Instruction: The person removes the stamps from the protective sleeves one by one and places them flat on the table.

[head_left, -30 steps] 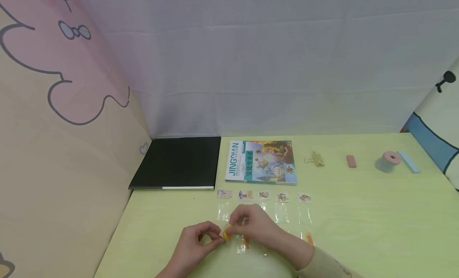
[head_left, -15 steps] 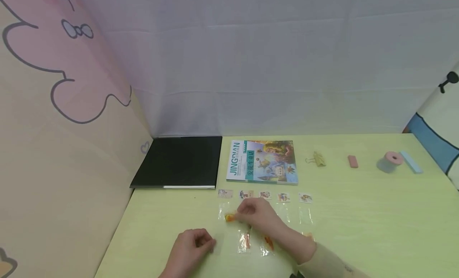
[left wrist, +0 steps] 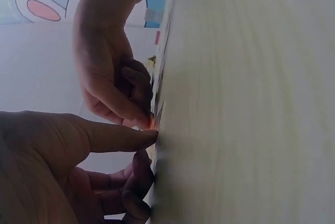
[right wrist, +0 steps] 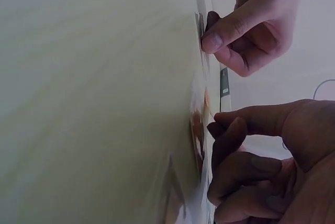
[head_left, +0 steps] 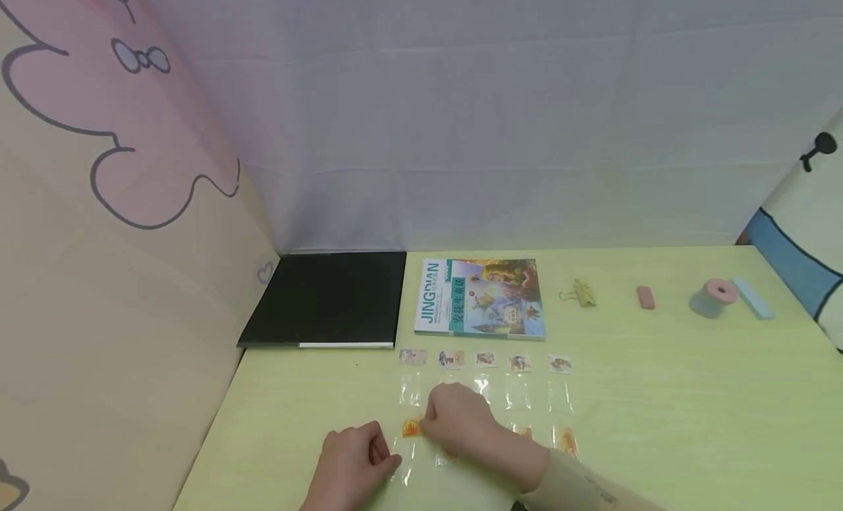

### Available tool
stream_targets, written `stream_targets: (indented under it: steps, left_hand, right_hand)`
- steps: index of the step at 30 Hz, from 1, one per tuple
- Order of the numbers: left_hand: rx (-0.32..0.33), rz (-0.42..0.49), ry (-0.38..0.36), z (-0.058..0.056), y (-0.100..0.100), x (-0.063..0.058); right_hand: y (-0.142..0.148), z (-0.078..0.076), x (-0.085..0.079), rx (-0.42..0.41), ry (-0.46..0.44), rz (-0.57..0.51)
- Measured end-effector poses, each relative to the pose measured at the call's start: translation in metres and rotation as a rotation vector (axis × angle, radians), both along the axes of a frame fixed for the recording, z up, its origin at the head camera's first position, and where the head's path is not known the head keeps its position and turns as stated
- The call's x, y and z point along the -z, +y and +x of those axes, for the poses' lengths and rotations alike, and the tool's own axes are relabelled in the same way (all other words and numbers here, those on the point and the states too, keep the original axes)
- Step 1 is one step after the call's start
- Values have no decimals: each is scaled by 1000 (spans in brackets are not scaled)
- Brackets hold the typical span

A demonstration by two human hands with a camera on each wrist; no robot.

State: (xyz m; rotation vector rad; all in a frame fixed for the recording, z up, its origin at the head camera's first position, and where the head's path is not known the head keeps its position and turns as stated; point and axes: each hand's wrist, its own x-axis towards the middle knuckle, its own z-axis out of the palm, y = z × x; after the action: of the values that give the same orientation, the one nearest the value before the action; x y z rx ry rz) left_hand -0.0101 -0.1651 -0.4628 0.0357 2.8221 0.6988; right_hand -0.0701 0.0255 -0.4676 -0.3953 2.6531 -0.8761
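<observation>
In the head view, my right hand pinches the right edge of a small orange-and-yellow picture piece. Just below that piece lies a small clear plastic bag, its left edge held at the thumb and fingertips of my left hand. The left wrist view has the left hand low at the table, with the right hand close beyond it. A glint of orange shows between them. Other clear bags with orange pieces, one at the right, are partly covered by my right forearm.
Above the hands runs a row of clear bags, and beyond it a row of small picture cards. Further back are a black folder, a book, a binder clip, a pink eraser, a pink-topped container and a blue strip.
The right hand has carried the orange piece away from the left hand and up toward the bag row, then back down just above the left-hand bag. The left hand has lowered slightly with its bag.
</observation>
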Motion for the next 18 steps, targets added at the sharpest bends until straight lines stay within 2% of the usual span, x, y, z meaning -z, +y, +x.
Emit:
stream_targets:
  steps: [3,8,18]
  left_hand:
    - [30,-28,42,0,0,1]
    - [74,-18,89,1,-2,3]
    - [58,-12,32,-1,0,1]
  right_hand:
    - [-5,0,-1,-19,35,67]
    - [-10,0,-3,-34,86,140]
    - [-13,0,-6,-39,112,162]
